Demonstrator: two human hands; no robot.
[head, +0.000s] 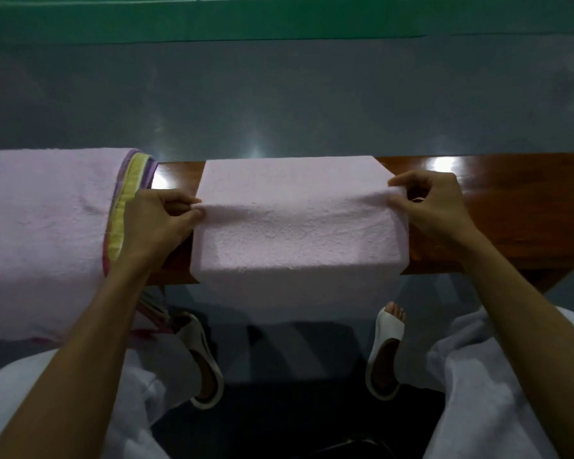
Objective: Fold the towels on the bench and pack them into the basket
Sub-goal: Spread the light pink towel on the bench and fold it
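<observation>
**Head view: both hands pinch the pink towel at a cross-wise ridge**

You have the pink towel (292, 226) laid across the table (511, 210), directly in front of you and between your two hands. Its long axis runs away from you: the far end lies flat at the table's far edge, and the near end hangs over the near edge toward your feet.

Your left hand (156, 220) pinches the towel's left side edge between thumb and curled fingers. Your right hand (438, 207) pinches the right side edge the same way. Between the two pinches a low raised ridge runs left to right, square to the long axis. Both hands sit about level on that line, so neither is nearer than the other.

The coming fold likely turns on this: the hanging part lies on your side of the ridge and the flat part beyond it. Keep the ridge parallel to the table's edge so the layers line up.

A second towel (43, 233) with a striped border (123, 207) lies just beside your left hand, also draped over the near edge. It looks not yet folded. The basket is not in view.

No brand, label or readable writing shows anywhere.
</observation>
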